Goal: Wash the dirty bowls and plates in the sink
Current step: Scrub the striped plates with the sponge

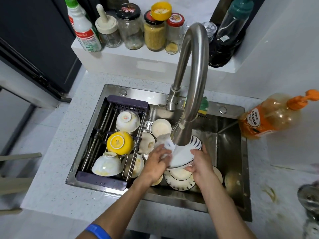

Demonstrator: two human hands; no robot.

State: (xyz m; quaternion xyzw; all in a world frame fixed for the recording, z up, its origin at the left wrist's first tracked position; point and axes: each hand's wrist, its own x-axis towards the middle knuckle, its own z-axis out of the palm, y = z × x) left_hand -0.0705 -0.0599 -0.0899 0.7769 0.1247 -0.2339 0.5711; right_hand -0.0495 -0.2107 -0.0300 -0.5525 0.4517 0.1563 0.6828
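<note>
A pale speckled countertop (57, 169) holds a stainless steel sink (229, 128), seen from above. Over the sink's left side sits a dark drying rack (110, 180) with three bowls upside down in it: a white bowl (128, 121) at the back, a yellow bowl (120, 143) in the middle, and a second white bowl (106, 164) nearest the viewer, which shows yellowish smears.

In the middle, the left hand (155, 163) presses a foamy white cloth or sponge (163, 144) against a white plate with dark blue rim marks (183, 156). The fingers are mostly hidden by suds, so their exact grip cannot be told. The right hand (201, 163) holds the plate's lower right edge, fingers curled around the rim. The plate is tilted under the spout of a tall curved steel faucet (191, 80).

Judging by this, the job is perhaps partway done: more dirty dishes (180, 180) lie stacked in the basin beneath the hands, and a small bowl (160, 127) sits further back.

At right, an orange pump bottle of dish soap (269, 118) stands on the counter. Behind the sink, a white ledge (138, 61) carries jars and bottles.
</note>
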